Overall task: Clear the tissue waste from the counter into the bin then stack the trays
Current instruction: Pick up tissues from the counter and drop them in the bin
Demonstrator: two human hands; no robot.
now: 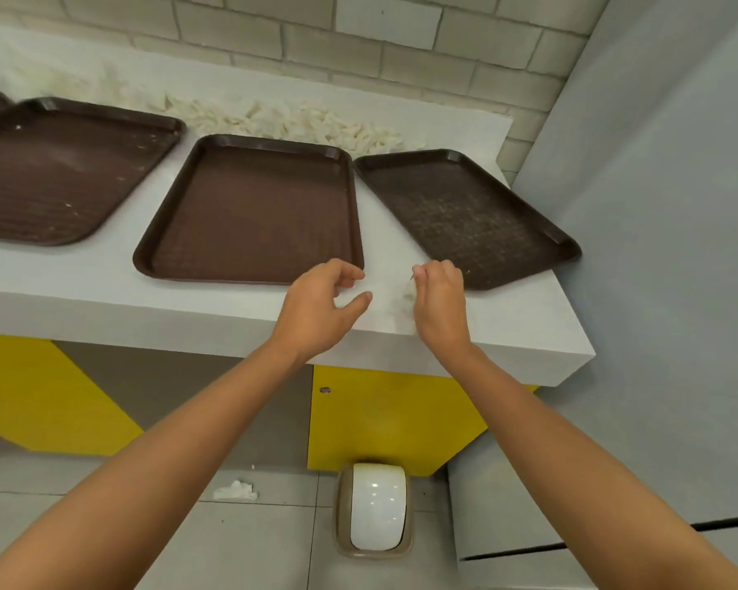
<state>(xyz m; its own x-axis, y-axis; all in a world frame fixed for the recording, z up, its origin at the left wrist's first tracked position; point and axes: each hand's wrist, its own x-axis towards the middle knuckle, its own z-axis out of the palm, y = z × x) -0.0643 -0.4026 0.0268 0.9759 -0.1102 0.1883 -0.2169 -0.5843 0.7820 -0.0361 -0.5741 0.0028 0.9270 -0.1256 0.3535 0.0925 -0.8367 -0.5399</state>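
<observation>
Tissue waste (290, 121) lies heaped at the tabletop (520, 308) back, behind the trays (252, 210). Right hand (439, 300) pinches a small tissue scrap (407, 291); left hand (320, 308) hangs loosely curled, holding nothing. The light scrap may miss the bin (376, 508), like the fallen piece (235, 490) on the floor (103, 525).

This looks like the tray-return corner of a fast-food restaurant or canteen. A white counter (60, 283) carries several brown textured serving trays (252, 215) laid flat, with a heap of crumpled tissues (299, 121) behind them. A pale brick-tile wall (358, 49) rises behind the counter. Below its front are yellow-and-grey cabinet panels (380, 419) and a swing-lid bin (376, 508) on the tiled floor (252, 547).
</observation>
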